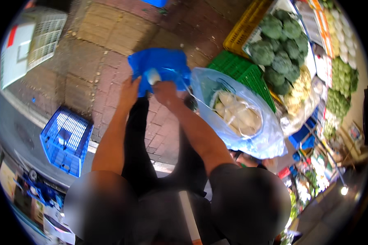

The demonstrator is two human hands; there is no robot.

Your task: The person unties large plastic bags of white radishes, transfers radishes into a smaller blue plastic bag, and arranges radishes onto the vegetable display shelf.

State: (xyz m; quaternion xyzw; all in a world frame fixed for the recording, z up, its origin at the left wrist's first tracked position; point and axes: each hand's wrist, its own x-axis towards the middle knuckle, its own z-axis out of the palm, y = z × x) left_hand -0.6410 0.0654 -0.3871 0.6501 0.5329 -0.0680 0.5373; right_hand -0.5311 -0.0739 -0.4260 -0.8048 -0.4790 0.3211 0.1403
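A blue plastic bag [168, 59] is spread in front of my legs, over the paved ground. My left hand [131, 90] grips its near left edge. In my right hand [165, 92] is a white root vegetable [153, 76], perhaps a radish, whose pale end points into the bag; the rest is covered by my fingers. To the right of my right forearm stands a large translucent plastic bag [202, 79], its mouth wide. Inside it lies a bundle of white root vegetables [239, 114] under thin wrapping. A pale string or strip runs from near my right hand to that bag.
A green crate [239, 65] and a yellow crate [243, 27] stand at right, near heaped broccoli [282, 46] and cauliflower [300, 88]. A blue crate [66, 142] sits by the kerb at left, a white crate [47, 39] farther up. Another person's hand [243, 160] shows below the translucent bag.
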